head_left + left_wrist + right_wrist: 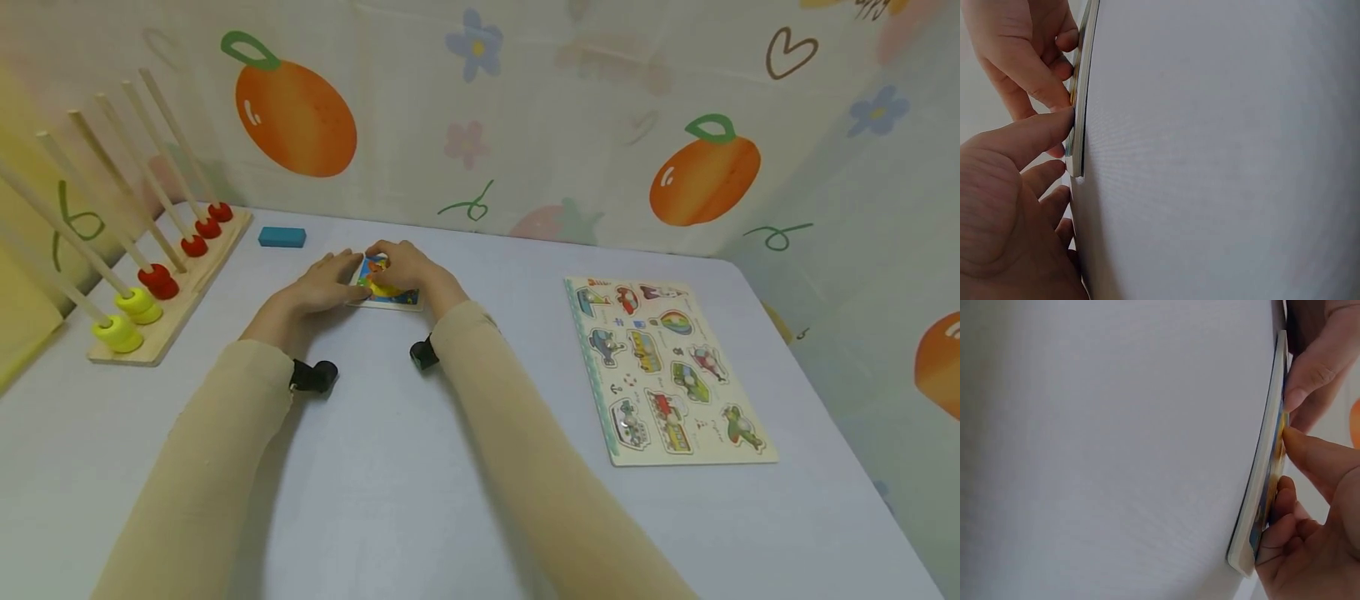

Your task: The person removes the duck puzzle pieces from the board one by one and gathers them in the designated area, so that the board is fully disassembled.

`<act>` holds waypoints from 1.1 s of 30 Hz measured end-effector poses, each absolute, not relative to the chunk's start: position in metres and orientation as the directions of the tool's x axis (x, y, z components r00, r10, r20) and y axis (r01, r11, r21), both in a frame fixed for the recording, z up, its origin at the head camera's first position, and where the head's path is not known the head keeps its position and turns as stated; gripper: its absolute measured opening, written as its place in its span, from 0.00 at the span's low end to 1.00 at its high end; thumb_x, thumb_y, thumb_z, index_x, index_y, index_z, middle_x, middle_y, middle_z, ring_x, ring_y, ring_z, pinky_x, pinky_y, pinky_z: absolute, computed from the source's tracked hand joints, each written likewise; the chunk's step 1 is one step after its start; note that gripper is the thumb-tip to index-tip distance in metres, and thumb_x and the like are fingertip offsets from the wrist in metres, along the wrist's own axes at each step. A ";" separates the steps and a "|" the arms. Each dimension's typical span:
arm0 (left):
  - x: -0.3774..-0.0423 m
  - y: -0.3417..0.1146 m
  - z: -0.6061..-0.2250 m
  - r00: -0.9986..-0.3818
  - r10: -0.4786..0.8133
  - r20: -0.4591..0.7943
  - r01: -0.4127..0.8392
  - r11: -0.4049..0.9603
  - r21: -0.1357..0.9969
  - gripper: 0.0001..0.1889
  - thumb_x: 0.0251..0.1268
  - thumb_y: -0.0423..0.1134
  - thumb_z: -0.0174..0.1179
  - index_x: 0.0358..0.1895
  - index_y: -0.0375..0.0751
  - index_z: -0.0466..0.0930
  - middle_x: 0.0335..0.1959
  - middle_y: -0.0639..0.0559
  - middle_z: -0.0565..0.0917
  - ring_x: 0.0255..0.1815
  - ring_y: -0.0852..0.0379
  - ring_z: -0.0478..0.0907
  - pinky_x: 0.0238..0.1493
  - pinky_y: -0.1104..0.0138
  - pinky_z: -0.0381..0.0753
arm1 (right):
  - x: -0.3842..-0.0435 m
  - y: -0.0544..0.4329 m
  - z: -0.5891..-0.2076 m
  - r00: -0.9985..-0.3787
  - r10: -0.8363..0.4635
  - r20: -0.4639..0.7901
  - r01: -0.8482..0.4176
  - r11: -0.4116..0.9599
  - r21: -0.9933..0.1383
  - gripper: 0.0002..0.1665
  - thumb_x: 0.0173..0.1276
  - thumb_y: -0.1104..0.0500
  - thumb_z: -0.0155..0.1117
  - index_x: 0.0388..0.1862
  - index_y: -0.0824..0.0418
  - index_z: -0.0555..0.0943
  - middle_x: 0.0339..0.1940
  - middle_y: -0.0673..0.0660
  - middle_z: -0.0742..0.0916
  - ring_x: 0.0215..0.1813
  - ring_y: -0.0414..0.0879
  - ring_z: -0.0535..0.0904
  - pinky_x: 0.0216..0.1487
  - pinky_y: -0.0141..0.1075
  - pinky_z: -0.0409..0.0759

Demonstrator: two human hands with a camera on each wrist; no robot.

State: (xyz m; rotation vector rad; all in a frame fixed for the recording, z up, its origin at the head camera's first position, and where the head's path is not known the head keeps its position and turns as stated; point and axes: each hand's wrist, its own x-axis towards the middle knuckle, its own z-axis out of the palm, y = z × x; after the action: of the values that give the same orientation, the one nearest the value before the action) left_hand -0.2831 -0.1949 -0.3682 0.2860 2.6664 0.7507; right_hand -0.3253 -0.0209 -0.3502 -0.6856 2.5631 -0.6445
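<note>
A small flat picture puzzle point(397, 297) with a blue, yellow and green picture and a pale border lies on the table's far part. The left hand point(327, 282) is at its left side; in the left wrist view the thumb point(1054, 128) touches the puzzle's edge, fingers fairly straight beside the corner. From the right, the right hand point(408, 268) reaches over the picture. Its thumb point(1310, 450) presses the yellow part in the right wrist view, with the other fingers curled at the puzzle. The hands hide much of the picture; whether a loose piece is between the right fingers is unclear.
A wooden peg rack point(176, 312) with red and yellow rings stands at the left. Close by lies a blue block point(282, 237). A vehicle puzzle board point(600, 417) lies at the right. Behind the table hangs a fruit-patterned cloth point(540, 108).
</note>
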 end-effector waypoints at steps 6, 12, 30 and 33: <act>-0.282 -0.195 -0.366 -0.915 0.299 -0.270 0.113 0.834 0.540 0.41 0.72 0.49 0.51 0.79 0.33 0.43 0.81 0.30 0.39 0.80 0.26 0.30 0.75 0.29 0.34 | -0.328 -0.022 -0.348 -0.795 -0.542 -0.272 -0.354 0.780 -0.517 0.29 0.76 0.55 0.54 0.74 0.49 0.65 0.77 0.59 0.69 0.76 0.52 0.64 0.79 0.47 0.62; -0.282 -0.196 -0.366 -0.914 0.308 -0.265 0.125 0.834 0.538 0.41 0.72 0.49 0.50 0.79 0.32 0.43 0.81 0.30 0.39 0.80 0.26 0.31 0.75 0.29 0.34 | -0.330 -0.023 -0.347 -0.795 -0.537 -0.284 -0.365 0.796 -0.483 0.28 0.77 0.54 0.52 0.74 0.47 0.65 0.77 0.59 0.68 0.74 0.51 0.65 0.78 0.47 0.63; -0.281 -0.194 -0.365 -0.914 0.308 -0.266 0.128 0.838 0.530 0.40 0.72 0.48 0.49 0.78 0.31 0.43 0.81 0.29 0.39 0.80 0.26 0.31 0.76 0.31 0.33 | -0.328 -0.026 -0.342 -0.799 -0.494 -0.342 -0.324 0.834 -0.447 0.27 0.78 0.54 0.50 0.74 0.44 0.63 0.75 0.60 0.67 0.70 0.50 0.67 0.75 0.49 0.67; -0.281 -0.194 -0.365 -0.914 0.310 -0.264 0.129 0.836 0.534 0.40 0.72 0.47 0.49 0.78 0.31 0.42 0.81 0.29 0.39 0.80 0.26 0.30 0.76 0.31 0.32 | -0.328 -0.027 -0.342 -0.799 -0.487 -0.352 -0.310 0.836 -0.454 0.28 0.78 0.54 0.51 0.74 0.43 0.62 0.75 0.60 0.67 0.70 0.50 0.67 0.75 0.49 0.67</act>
State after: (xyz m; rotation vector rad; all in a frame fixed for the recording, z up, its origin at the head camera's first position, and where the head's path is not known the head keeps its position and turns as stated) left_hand -0.2809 -0.1945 -0.3649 0.3303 2.6742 0.7436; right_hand -0.3276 -0.0267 -0.3417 -0.5891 2.5520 -0.5225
